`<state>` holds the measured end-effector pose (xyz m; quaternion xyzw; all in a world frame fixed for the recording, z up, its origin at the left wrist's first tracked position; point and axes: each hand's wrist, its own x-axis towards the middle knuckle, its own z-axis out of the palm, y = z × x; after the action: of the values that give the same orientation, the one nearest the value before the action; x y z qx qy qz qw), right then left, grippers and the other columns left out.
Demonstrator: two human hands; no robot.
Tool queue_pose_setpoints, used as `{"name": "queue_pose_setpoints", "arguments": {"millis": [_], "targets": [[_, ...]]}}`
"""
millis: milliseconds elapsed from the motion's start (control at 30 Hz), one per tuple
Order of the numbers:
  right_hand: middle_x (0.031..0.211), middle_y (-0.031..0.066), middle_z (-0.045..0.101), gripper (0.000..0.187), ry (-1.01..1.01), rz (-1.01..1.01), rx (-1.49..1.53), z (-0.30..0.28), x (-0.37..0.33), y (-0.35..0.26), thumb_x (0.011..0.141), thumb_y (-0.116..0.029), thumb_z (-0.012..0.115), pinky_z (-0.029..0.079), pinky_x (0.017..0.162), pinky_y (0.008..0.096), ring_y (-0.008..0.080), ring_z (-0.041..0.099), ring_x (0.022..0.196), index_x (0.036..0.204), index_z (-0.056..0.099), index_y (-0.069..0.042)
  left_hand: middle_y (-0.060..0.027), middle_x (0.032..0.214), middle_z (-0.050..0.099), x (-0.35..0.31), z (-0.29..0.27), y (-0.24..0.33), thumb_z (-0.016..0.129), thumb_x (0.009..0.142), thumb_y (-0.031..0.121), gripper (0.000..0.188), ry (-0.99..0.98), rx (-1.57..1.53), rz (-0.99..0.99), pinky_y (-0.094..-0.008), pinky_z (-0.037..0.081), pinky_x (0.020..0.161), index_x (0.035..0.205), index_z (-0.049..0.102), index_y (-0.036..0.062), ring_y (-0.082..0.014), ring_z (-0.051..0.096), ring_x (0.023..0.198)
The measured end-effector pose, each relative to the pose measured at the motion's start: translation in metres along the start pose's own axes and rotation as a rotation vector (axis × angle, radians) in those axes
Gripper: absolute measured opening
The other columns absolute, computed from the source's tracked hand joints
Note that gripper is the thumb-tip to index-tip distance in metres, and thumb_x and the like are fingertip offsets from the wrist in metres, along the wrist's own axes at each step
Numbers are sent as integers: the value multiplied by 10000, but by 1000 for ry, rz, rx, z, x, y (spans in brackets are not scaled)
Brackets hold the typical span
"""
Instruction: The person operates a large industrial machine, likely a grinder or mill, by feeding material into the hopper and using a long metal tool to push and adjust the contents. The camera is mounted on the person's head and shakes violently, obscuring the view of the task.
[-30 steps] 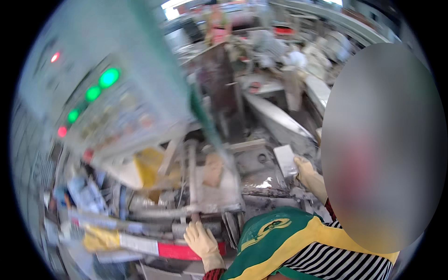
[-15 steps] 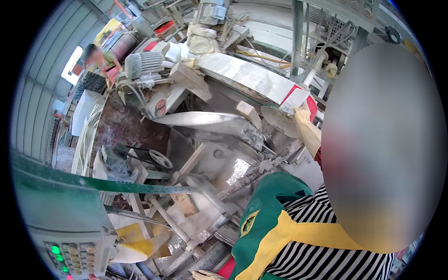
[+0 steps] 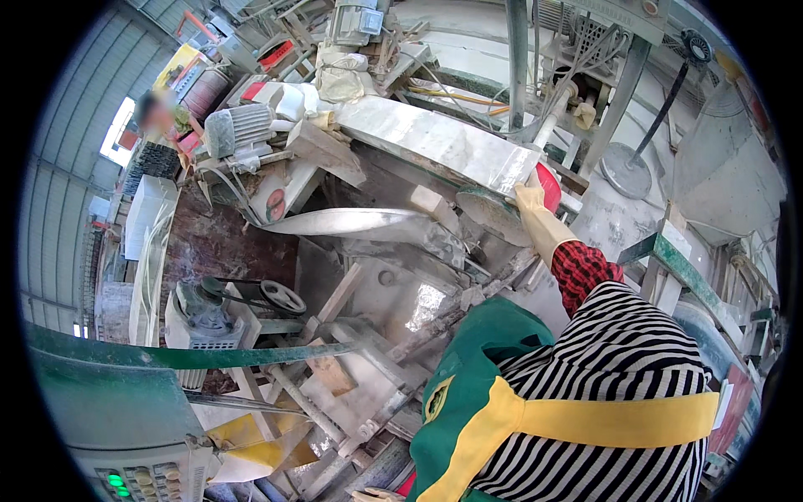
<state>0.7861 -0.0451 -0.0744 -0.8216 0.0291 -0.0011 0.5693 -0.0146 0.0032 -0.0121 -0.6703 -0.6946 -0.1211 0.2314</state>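
My right hand (image 3: 532, 209), in a pale rubber glove below a red checked cuff, reaches to the near right end of a long whitish slab (image 3: 435, 138). Its fingers are bent together at the slab's corner, against a rounded red thing (image 3: 549, 187); what they grip is hidden. Just below this hand is a dusty round disc (image 3: 493, 214). Only a sliver of my left hand (image 3: 376, 495), also gloved, shows at the lower edge. Its fingers look stretched out, with nothing visible in them, next to a bit of red.
Dusty machine frames and a handwheel (image 3: 283, 297) stand below the slab. A green arm (image 3: 192, 357) joins a control box (image 3: 138, 443) with lit green lamps at left. Another person (image 3: 163, 125) is at the far left. A pole on a round base (image 3: 626, 171) stands at right.
The view has shifted, and more of my right arm and the floor at right show. A white piece with a red edge at my right hand no longer shows; the hand stays at the slab's end.
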Motion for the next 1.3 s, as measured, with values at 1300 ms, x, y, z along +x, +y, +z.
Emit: {"name": "queue_pose_setpoints", "arguments": {"millis": [1300], "targets": [[1176, 209, 732, 702, -2374, -1189, -227, 152, -595, -168, 875, -338, 739, 552, 955, 424, 314, 716, 1060, 1518, 521, -157, -166, 1136, 632, 22, -63, -39, 718, 802, 210, 393, 28, -358, -120, -472, 466, 939, 1148, 623, 49, -366, 597, 1058]]}}
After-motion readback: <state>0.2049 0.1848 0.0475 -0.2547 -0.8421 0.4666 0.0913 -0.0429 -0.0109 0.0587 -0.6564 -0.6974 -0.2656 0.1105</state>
